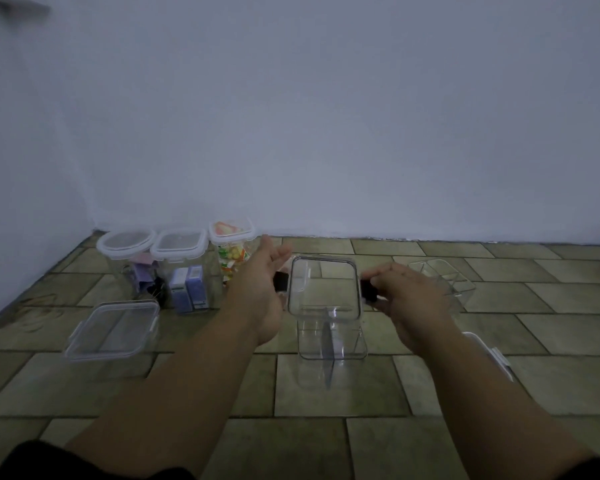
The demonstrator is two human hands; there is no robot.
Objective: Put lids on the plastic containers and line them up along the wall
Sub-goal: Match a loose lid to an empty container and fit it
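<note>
Tiled floor (326, 386): both hands' fingers pinch the clear container's (326, 306) black latches.

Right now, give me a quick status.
Both hands, left and right, at the clear container's black latches. Three lidded containers along wall. Nothing blocking.

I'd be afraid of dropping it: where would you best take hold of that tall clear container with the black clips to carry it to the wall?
Probably by its two side walls just under the lid, one hand from each side. The tall clear container stands upright, the black clips jut out there, and the left hand and right hand already flank it.
</note>
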